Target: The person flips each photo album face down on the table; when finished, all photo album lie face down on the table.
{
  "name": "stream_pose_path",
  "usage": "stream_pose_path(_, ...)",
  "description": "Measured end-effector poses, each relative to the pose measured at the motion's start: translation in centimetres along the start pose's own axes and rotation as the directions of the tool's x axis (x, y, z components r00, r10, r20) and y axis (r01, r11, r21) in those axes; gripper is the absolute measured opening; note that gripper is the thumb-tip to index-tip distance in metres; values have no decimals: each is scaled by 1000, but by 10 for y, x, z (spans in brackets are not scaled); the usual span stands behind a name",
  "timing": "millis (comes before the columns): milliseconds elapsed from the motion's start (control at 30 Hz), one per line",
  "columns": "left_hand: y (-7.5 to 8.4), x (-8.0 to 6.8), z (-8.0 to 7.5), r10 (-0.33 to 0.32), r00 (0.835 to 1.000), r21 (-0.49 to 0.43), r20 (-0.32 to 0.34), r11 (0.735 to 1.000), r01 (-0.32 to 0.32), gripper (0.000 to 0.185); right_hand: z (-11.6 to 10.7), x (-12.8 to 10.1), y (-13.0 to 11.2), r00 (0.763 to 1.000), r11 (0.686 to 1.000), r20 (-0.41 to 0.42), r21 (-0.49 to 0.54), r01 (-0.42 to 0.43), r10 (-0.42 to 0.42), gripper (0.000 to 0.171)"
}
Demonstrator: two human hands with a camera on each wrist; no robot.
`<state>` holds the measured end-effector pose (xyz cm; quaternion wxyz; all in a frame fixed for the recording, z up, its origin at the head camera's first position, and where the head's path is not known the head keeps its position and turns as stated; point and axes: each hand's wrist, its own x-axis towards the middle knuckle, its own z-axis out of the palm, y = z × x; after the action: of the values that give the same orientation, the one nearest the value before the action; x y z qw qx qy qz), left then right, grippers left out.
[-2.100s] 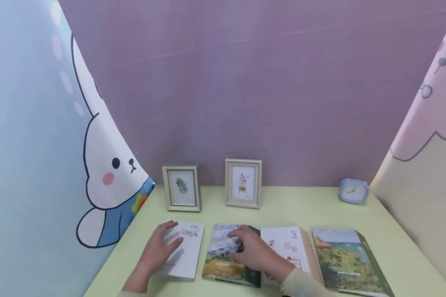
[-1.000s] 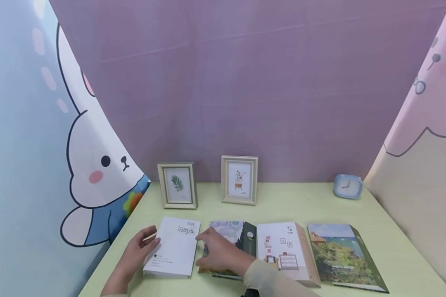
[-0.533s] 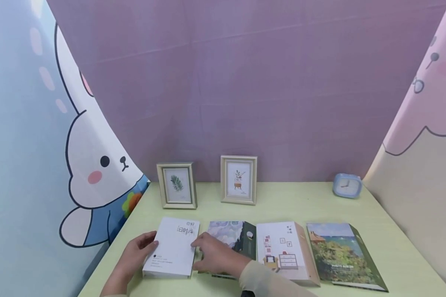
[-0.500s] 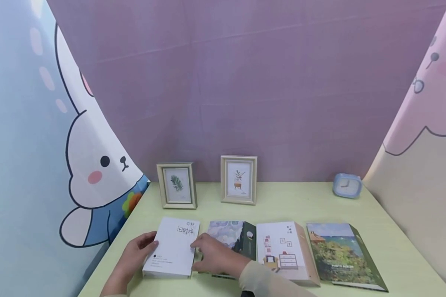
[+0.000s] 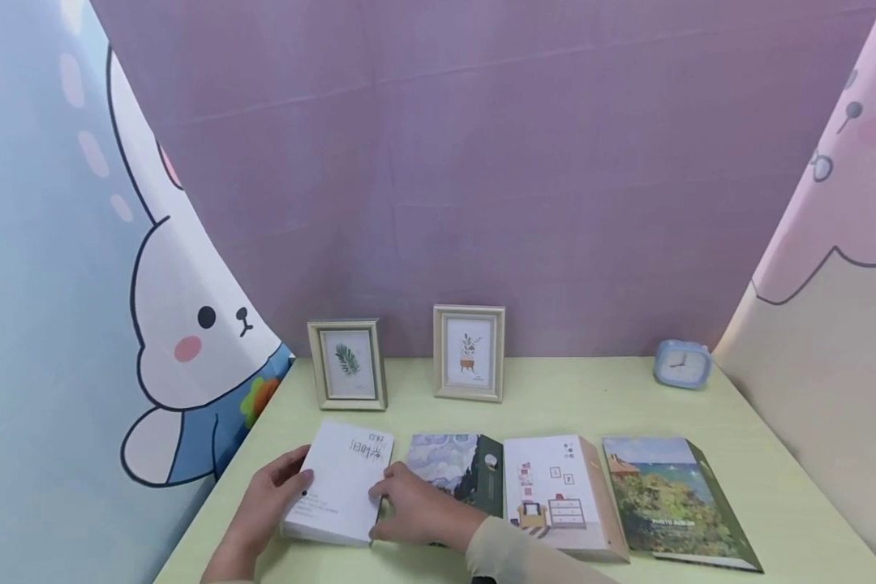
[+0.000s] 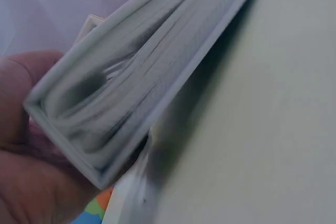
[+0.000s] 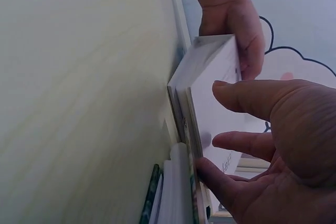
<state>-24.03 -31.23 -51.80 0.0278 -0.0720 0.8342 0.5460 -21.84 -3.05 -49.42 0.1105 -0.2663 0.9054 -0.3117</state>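
Observation:
My left hand (image 5: pixel 266 507) grips the spine side of a white photo album (image 5: pixel 339 478). In the left wrist view, the bottom end of the album's page block (image 6: pixel 131 72) stands tilted, a shadowed gap beneath it. At its right edge is my right hand (image 5: pixel 419 507), thumb and forefinger apart and overlapping the cover. The right wrist view shows that hand's spread fingers (image 7: pixel 247 142) along the cover and edge. A landscape-painting album (image 5: pixel 445 462) with a dark green spine lies partly hidden below my right hand.
To the right lie a white album with furniture drawings (image 5: pixel 555 478) and a green-edged photo album (image 5: pixel 672 487). Behind stand a leaf-print frame (image 5: pixel 347 365), a plant-print frame (image 5: pixel 470 354) and a blue clock (image 5: pixel 682 364). Printed cloth hangs at both sides, a purple curtain (image 5: pixel 445 178) at the back.
My right hand has moved left from the landscape album to the white one. My left hand shifted to the white album's left side, and that album has just tilted up slightly.

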Motion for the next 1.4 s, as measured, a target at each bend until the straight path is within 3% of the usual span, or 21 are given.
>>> stream_pose_path(200,8,-7,-6,16,1000,-137,16,991,-14,53,0,0,2,1000,999,11,40,-9,8,56)
stream_pose_path(500,20,-12,-8,18,1000,-127,10,992,-17,63,-2,3,2,1000,999,3,42,19,-19,54)
stream_pose_path(667,29,-16,-7,53,999,-188,0,981,-52,64,-3,5,2,999,986,8,160,38,-39,64)
stream_pose_path(767,32,-19,-5,73,997,-221,-7,972,-72,60,-4,6,2,999,958,19,283,40,-48,66)
stream_pose_path(933,36,-23,-2,126,992,-259,-19,958,-127,52,-7,5,-1,998,885,20,464,37,-52,67)
stream_pose_path(1233,41,-25,4,168,985,-322,23,935,-152,44,-10,4,-5,1000,820,-4,572,23,-26,59)
stream_pose_path(1400,41,-25,8,193,976,-351,97,924,-148,49,-13,4,-5,999,737,23,676,16,-43,58)
